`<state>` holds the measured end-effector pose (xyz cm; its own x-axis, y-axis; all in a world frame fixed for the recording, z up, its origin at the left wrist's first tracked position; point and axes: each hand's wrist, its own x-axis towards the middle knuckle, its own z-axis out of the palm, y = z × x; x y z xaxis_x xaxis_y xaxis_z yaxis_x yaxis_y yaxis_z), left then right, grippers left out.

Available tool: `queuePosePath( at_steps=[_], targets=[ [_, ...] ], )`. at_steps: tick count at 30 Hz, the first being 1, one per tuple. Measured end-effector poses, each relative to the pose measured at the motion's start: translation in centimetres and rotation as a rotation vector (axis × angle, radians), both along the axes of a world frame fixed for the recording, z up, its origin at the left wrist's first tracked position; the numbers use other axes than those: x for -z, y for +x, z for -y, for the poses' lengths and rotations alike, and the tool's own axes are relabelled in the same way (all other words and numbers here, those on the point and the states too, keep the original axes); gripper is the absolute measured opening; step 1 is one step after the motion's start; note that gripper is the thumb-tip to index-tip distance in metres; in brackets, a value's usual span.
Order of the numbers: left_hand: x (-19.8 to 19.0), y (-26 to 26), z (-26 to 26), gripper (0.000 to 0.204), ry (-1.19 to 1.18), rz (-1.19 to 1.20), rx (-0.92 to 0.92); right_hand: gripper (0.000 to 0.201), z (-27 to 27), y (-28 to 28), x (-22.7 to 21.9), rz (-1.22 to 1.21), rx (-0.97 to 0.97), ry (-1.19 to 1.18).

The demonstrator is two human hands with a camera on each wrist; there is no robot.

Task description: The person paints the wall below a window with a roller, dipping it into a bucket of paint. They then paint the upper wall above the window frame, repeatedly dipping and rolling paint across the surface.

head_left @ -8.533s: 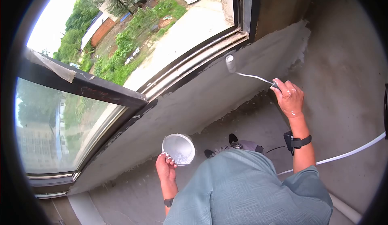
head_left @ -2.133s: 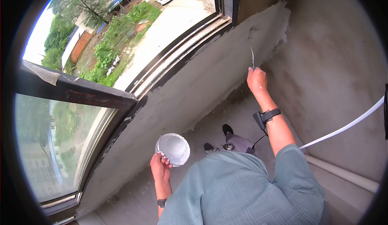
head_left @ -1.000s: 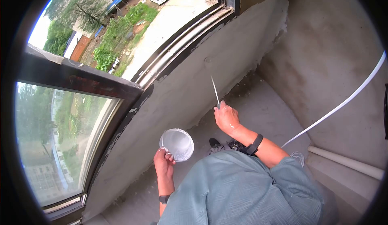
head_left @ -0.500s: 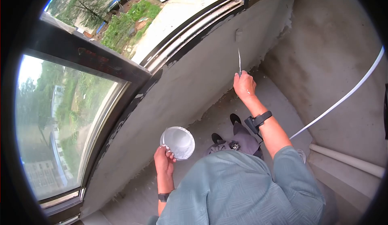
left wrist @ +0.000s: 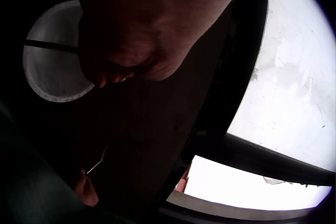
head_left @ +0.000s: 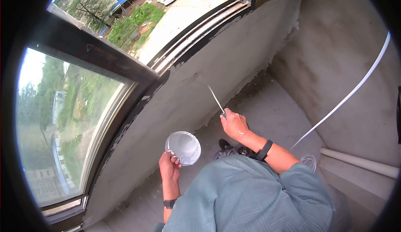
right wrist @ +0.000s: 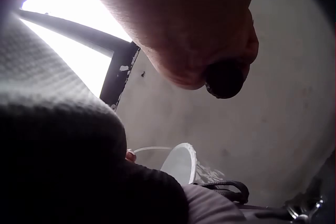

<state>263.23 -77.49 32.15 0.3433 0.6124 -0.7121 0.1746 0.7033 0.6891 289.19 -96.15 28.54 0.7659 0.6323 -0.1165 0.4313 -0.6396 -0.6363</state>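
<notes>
In the head view my right hand (head_left: 234, 125) grips the dark handle of a small paint roller (head_left: 215, 97). Its thin wire frame reaches up and left to the grey wall (head_left: 250, 44) under the window, where the roller head is faint against the surface. The butt of the handle (right wrist: 224, 80) pokes out of my fist in the right wrist view. My left hand (head_left: 169, 169) holds a white bucket (head_left: 191, 142) by its rim, tilted so its inside shows, with whitish wet material in it. A dark strip crosses the bucket's mouth in the dim left wrist view.
A dark window frame (head_left: 90, 48) with a glass pane (head_left: 71, 123) runs along the left above the wall. To the right a white hose (head_left: 351, 94) hangs down to a coil (head_left: 309, 161) on the floor, beside a pale pipe (head_left: 359, 163).
Over the last half second my right hand has drawn the roller down and left along the wall, away from its far right end. The left hand and bucket stay nearly in place.
</notes>
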Motion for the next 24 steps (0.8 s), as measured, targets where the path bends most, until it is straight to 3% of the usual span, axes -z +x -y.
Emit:
queuePosePath(
  at_steps=[9,13,15,19,21,24],
  targets=[
    [-0.3,0.0,0.8,0.018,-0.007,0.0,-0.026,0.035,-0.1,15.5,2.0,0.121,0.443,-0.086],
    [-0.1,0.8,1.2,0.019,-0.003,0.0,-0.037,0.039,0.6,22.5,2.1,-0.005,0.538,-0.111],
    [-0.2,1.2,1.4,0.02,-0.005,-0.008,-0.032,0.041,0.3,22.0,-1.0,-0.14,0.492,-0.102],
    [-0.2,2.1,1.6,0.02,-0.016,-0.006,-0.064,0.039,-0.5,15.8,0.4,-0.133,0.409,-0.011],
    [-0.5,3.0,1.6,0.019,-0.011,-0.007,-0.059,0.037,0.4,11.4,1.9,-0.138,0.257,0.034],
    [-0.6,4.1,1.6,0.018,-0.011,-0.009,-0.041,0.029,2.8,6.8,-2.4,-0.061,0.051,0.004]
  ],
)
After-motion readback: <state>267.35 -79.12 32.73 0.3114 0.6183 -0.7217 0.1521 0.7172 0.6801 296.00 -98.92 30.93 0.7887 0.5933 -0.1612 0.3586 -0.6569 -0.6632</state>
